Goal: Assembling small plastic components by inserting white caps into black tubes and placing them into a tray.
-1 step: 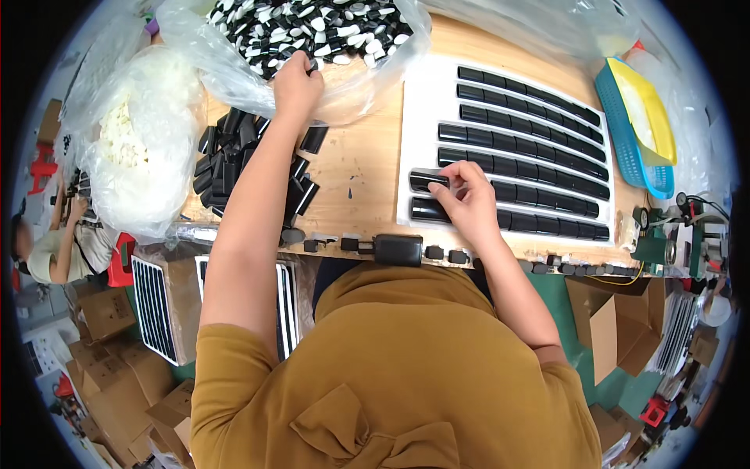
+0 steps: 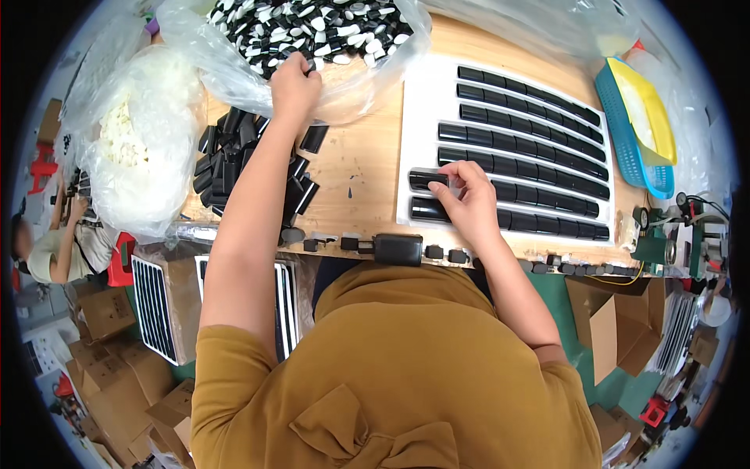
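My left hand [image 2: 295, 87] is closed at the near edge of a heap of small black and white oval pieces [image 2: 312, 31] in a clear plastic bag [image 2: 367, 94]. A small black piece [image 2: 310, 69] shows between its fingertips. On the right, my right hand [image 2: 471, 205] pinches a short black glossy piece [image 2: 428, 180] at the left end of a row on a white tray [image 2: 418, 117]. Several rows of similar black pieces [image 2: 523, 148] lie across that tray. Beneath my left forearm spreads a loose pile of black pieces [image 2: 226, 160].
A bag of whitish bits [image 2: 129, 141] stands at the left. Beyond the tray's right side are a blue basket [image 2: 625, 125] and a yellow tray [image 2: 648, 117]. Small black blocks line the table's front edge. Cardboard boxes [image 2: 621, 328] stand below, and another person [image 2: 66, 242] is at far left.
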`<control>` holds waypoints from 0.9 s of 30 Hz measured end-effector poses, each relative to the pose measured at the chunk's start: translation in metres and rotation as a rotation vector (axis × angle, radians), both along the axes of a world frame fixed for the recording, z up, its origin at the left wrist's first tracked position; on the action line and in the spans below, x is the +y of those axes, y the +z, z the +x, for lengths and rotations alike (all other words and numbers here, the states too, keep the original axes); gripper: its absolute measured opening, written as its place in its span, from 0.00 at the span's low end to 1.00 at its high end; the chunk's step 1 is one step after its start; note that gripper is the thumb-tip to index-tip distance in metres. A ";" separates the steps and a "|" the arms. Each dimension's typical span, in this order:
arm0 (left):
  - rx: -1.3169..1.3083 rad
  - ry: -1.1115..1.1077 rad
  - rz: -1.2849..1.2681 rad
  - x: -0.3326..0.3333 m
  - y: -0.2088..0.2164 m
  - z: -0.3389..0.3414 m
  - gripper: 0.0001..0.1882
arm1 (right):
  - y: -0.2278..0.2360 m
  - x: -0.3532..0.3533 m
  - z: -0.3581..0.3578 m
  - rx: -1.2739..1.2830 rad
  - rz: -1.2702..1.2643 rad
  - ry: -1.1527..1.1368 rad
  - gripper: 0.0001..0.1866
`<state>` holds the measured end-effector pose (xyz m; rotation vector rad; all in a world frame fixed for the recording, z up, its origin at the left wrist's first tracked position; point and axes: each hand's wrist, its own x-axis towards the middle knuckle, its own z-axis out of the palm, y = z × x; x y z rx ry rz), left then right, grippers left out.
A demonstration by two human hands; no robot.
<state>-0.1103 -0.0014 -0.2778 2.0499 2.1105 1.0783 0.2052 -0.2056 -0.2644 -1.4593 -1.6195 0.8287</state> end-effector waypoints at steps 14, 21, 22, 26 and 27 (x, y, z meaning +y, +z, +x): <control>-1.268 -0.323 -0.323 -0.171 0.027 0.066 0.13 | 0.019 0.010 0.050 -0.459 0.404 -0.132 0.07; -1.234 -0.333 -0.333 -0.190 -0.008 0.066 0.13 | 0.026 -0.019 0.079 -0.863 0.162 -0.371 0.17; -1.249 -0.325 -0.340 -0.191 -0.011 0.068 0.13 | 0.022 -0.023 0.075 -0.921 0.119 -0.376 0.23; -1.275 -0.400 -0.310 -0.197 -0.027 0.070 0.16 | 0.013 -0.029 0.064 -0.860 0.087 -0.439 0.27; -1.273 -0.396 -0.309 -0.197 -0.027 0.071 0.16 | 0.011 -0.028 0.063 -0.858 0.087 -0.435 0.27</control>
